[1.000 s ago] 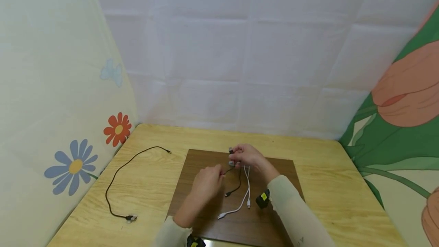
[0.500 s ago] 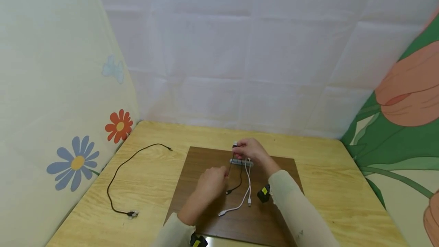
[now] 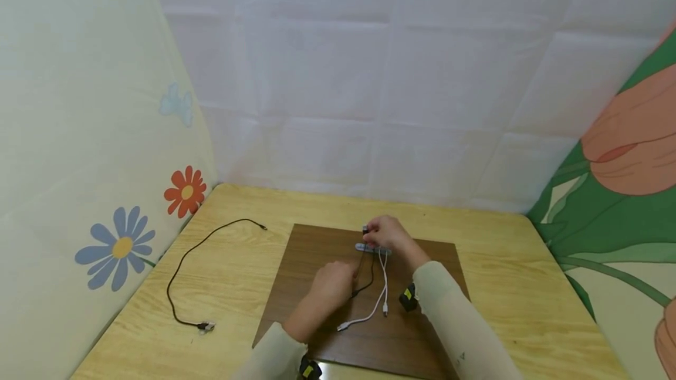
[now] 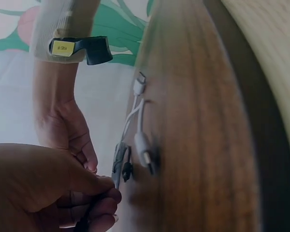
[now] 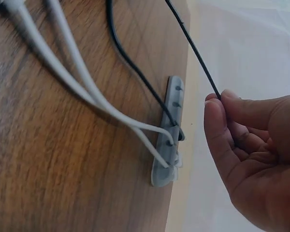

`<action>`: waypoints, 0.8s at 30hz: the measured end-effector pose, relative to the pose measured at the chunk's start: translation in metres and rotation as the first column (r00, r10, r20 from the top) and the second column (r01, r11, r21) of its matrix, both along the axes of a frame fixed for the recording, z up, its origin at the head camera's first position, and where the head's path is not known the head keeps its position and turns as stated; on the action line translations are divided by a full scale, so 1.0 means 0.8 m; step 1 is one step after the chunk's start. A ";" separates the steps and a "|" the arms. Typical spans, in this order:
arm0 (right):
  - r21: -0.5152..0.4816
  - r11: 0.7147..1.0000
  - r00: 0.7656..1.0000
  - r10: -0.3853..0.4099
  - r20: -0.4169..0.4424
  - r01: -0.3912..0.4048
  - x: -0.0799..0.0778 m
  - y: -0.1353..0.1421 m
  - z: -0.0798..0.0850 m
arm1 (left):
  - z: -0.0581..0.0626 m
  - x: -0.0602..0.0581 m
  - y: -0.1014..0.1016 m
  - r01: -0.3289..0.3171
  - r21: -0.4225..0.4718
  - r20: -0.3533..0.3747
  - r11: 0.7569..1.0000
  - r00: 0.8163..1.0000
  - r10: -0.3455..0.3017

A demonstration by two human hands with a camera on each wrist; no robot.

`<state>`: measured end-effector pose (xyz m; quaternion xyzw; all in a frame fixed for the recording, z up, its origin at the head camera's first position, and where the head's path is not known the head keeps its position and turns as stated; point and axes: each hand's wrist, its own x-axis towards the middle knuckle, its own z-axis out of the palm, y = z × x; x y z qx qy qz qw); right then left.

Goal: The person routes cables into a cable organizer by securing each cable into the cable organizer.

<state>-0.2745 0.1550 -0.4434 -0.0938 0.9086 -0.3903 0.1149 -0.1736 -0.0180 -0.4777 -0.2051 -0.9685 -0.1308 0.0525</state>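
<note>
My right hand (image 3: 388, 232) pinches a thin black USB cable (image 5: 195, 53) close to its plug (image 3: 365, 230), above the far edge of the brown board. Lower down, my left hand (image 3: 331, 282) grips the same cable, which runs fairly straight between both hands. In the right wrist view, a grey cable clip strip (image 5: 160, 166) sits on the board beside my right hand, not touching it. Two white cables (image 5: 77, 72) and another black cable (image 5: 135, 70) are seated in its slots. Slots at one end hold no cable. The left wrist view shows my left fingers (image 4: 99, 186) curled.
The brown board (image 3: 296, 286) lies on a wood-patterned table (image 3: 237, 286). A separate black USB cable (image 3: 182, 260) lies curved on the table at the left. White cloth (image 3: 317, 75) stands behind, with flower-printed cloths (image 3: 47, 133) at the sides.
My right hand has lifted and shifted slightly right, uncovering the clip strip. My left hand has moved a little right, and the held cable now runs more steeply between the hands.
</note>
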 end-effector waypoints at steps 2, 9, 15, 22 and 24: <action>0.003 1.000 1.000 -0.003 -0.012 0.003 0.000 0.001 -0.002 | -0.002 0.000 0.002 0.007 -0.027 -0.012 1.000 1.000 -0.008; 0.078 0.997 0.997 0.003 -0.083 0.004 0.001 0.003 -0.014 | -0.009 0.002 0.013 0.005 -0.124 -0.051 0.992 0.999 -0.012; 0.142 0.990 0.994 0.017 -0.108 -0.001 -0.004 0.003 -0.021 | -0.009 0.004 0.020 0.019 -0.139 -0.074 0.990 0.997 -0.029; 0.189 0.982 0.985 0.031 -0.168 0.001 -0.011 0.002 -0.022 | -0.005 0.000 0.028 0.004 -0.181 -0.092 0.984 0.995 -0.021; 0.212 0.977 0.982 0.045 -0.182 -0.006 -0.011 0.000 -0.025 | -0.004 0.001 0.030 -0.005 -0.196 -0.081 0.981 0.997 -0.011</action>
